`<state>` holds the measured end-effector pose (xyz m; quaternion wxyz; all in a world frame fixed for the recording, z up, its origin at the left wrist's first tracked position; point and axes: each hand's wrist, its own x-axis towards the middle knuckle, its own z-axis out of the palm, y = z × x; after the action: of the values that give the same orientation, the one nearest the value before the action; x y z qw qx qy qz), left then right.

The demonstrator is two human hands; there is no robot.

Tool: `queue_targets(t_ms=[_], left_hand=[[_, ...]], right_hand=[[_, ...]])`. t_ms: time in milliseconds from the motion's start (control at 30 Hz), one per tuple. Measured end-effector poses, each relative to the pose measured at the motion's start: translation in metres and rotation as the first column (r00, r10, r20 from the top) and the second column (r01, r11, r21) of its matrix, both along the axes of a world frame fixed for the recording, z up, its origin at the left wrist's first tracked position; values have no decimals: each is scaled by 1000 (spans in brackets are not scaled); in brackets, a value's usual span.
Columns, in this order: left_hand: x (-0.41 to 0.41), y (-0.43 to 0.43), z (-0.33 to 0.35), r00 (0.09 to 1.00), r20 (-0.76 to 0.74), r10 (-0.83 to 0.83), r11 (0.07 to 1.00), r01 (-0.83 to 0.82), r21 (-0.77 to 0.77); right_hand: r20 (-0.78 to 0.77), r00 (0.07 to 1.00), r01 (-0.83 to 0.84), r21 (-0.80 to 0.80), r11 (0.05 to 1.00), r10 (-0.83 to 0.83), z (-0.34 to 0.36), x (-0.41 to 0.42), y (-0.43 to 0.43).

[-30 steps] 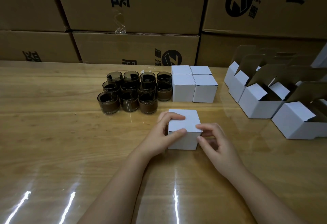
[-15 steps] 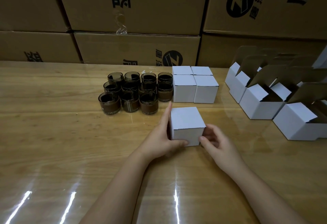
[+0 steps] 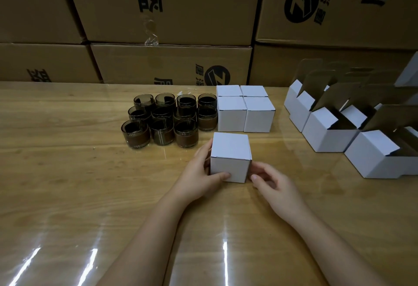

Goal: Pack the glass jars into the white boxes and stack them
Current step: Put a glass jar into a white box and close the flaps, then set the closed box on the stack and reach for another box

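A closed white box (image 3: 230, 156) sits on the wooden table (image 3: 67, 172) in front of me. My left hand (image 3: 200, 173) grips its left side, thumb on the front face. My right hand (image 3: 272, 180) rests at its lower right corner, fingers curled beside the box; whether it grips the box is unclear. Several dark glass jars (image 3: 167, 119) stand in rows to the back left. A block of closed white boxes (image 3: 245, 109) stands just behind the held box.
Several open white boxes (image 3: 352, 127) with raised brown flaps are lined up at the right. Large brown cartons (image 3: 172, 14) are stacked along the table's far edge. Glare streaks lie on the near tabletop.
The box has been turned and slid a little away from me, toward the block of closed boxes. My left hand shifted from its top to its left side; my right hand slid to the lower right corner.
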<state>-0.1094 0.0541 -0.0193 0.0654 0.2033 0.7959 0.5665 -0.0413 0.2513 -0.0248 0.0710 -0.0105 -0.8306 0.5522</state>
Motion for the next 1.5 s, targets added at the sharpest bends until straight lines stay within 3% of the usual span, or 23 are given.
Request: queue_targets(t_ms=[433, 733, 933, 1167, 1500], left_hand=[[-6, -14, -1, 993, 117, -30, 999, 33, -25], [-3, -9, -4, 1000, 1, 17, 998, -17, -66], [-18, -10, 8, 999, 25, -46, 994, 48, -101], [-48, -8, 30, 995, 17, -99, 980, 100, -175], [-119, 5, 112, 998, -47, -51, 997, 49, -52]], right_hand=[[3, 1000, -30, 27, 999, 30, 3, 1, 3], [24, 1000, -4, 3, 1000, 4, -5, -4, 5], [15, 998, 55, -65, 996, -54, -5, -4, 3], [-13, 1000, -5, -137, 991, 3, -1, -2, 3], [21, 1000, 4, -140, 990, -1, -5, -5, 5]])
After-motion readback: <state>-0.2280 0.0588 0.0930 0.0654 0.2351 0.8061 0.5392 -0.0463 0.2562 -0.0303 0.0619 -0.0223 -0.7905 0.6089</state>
